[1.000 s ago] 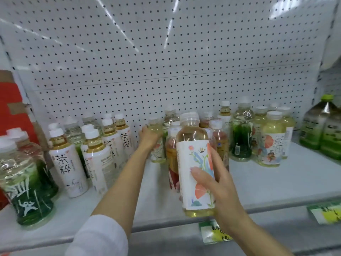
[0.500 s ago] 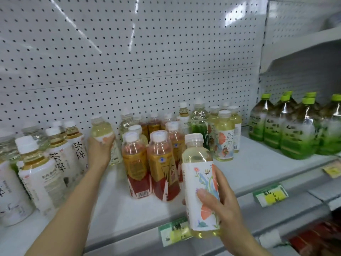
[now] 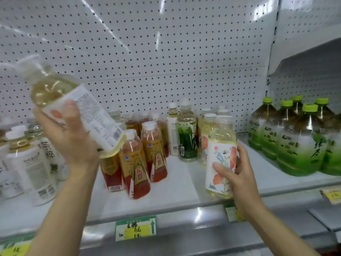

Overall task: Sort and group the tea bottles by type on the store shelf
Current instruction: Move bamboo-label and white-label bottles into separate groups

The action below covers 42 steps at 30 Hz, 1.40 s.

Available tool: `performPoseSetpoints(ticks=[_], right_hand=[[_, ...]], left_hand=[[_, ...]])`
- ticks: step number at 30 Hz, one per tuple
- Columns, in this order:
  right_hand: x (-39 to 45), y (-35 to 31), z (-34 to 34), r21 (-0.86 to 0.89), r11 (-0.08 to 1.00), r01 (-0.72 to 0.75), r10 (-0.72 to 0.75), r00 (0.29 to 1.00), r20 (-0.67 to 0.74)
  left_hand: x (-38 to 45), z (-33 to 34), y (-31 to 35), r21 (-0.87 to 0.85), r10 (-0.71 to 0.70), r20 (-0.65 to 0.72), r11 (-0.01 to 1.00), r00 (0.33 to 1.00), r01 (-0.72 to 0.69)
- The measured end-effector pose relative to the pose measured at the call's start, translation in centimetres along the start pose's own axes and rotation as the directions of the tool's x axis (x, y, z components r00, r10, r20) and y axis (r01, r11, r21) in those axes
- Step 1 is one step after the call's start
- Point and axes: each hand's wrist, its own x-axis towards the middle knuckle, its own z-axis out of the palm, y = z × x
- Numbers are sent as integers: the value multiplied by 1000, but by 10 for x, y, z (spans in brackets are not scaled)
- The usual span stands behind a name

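Note:
My left hand [image 3: 68, 133] grips a pale yellow tea bottle [image 3: 73, 104] tilted up to the left, lifted above the shelf. My right hand [image 3: 238, 174] holds a second pale tea bottle with a flowered white label [image 3: 220, 157] upright near the shelf's front edge. Between them stand several red-and-gold tea bottles [image 3: 145, 159]. Behind those are a green-leaf bottle [image 3: 186, 135], a white-label bottle [image 3: 172, 130] and more flowered bottles [image 3: 204, 132]. White-label tea bottles [image 3: 31, 163] crowd the left end.
Large green-capped green tea bottles [image 3: 295, 137] fill the shelf on the right. The white shelf [image 3: 180, 185] has a pegboard back wall [image 3: 147, 52]. Price tags [image 3: 135, 228] hang along the front rail.
My left hand has lifted its pale bottle off the back of the shelf and tilted it toward me. The right hand's flowered bottle has moved right, and the view has turned right.

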Motion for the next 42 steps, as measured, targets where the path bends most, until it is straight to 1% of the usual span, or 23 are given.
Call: performPoseSetpoints(ticks=[2, 3, 5, 6, 7, 9, 11, 17, 18, 20, 21, 22, 23, 24, 25, 26, 27, 28, 30, 33, 35, 38, 42], right_hand=[[19, -2, -22, -76, 996, 52, -52, 999, 9], [28, -4, -32, -101, 992, 73, -70, 997, 26], [44, -7, -53, -157, 983, 95, -89, 995, 45], [52, -7, -63, -191, 977, 97, -88, 995, 54], [59, -7, -71, -222, 970, 97, -85, 994, 64], [72, -2, -86, -267, 960, 84, -67, 995, 71], [84, 3, -96, -283, 957, 69, -49, 996, 78], [102, 15, -99, -309, 948, 76, -52, 995, 85], [103, 16, -100, -315, 946, 83, -56, 994, 95], [103, 18, -105, -336, 937, 102, -62, 990, 126], [102, 20, -107, -368, 922, 122, -75, 988, 138], [101, 20, -108, -430, 888, 165, -116, 983, 139], [101, 18, -108, -511, 828, 231, -189, 973, 133], [104, 14, -106, -592, 745, 308, -281, 949, 140], [106, 8, -102, -661, 639, 393, -380, 909, 174], [110, 1, -96, -712, 519, 473, -466, 855, 229], [114, -6, -90, -736, 410, 538, -524, 800, 293], [118, -11, -84, -745, 320, 585, -551, 755, 356], [126, -17, -73, -752, 195, 630, -535, 711, 457], [131, -15, -63, -761, 77, 644, -496, 687, 532], [132, -12, -61, -767, -3, 641, -502, 663, 556], [132, -9, -62, -769, -22, 639, -517, 650, 556], [131, -10, -60, -779, -33, 626, -520, 655, 548]], left_hand=[[-43, 26, 3, -2, -123, 132, 992, 984, 124], [-71, 45, 2, 52, -192, 222, 981, 956, 185], [-125, 83, -11, 200, -346, 392, 937, 853, 288], [-143, 97, -26, 255, -410, 434, 910, 802, 327], [-159, 110, -41, 304, -460, 455, 885, 763, 353], [-181, 128, -66, 377, -557, 434, 826, 708, 419], [-197, 140, -84, 410, -610, 436, 789, 662, 457], [-212, 158, -113, 427, -650, 442, 758, 618, 492], [-215, 159, -115, 449, -652, 443, 756, 616, 477], [-219, 162, -108, 512, -632, 453, 762, 629, 397], [-216, 164, -103, 533, -617, 448, 766, 647, 361], [-210, 166, -98, 532, -594, 421, 774, 685, 344], [-200, 169, -95, 519, -558, 369, 787, 744, 333], [-185, 173, -94, 512, -513, 293, 797, 806, 321], [-167, 178, -96, 527, -462, 220, 798, 859, 294], [-148, 182, -100, 565, -423, 172, 782, 890, 262], [-129, 187, -105, 611, -399, 163, 759, 902, 225], [-113, 191, -110, 656, -400, 181, 729, 898, 193], [-91, 200, -119, 728, -429, 226, 671, 875, 141], [-82, 202, -131, 784, -446, 237, 612, 863, 100], [-81, 198, -143, 802, -477, 208, 583, 854, 130], [-76, 192, -163, 846, -532, 216, 520, 818, 115], [-67, 195, -167, 813, -550, 209, 558, 809, 169]])
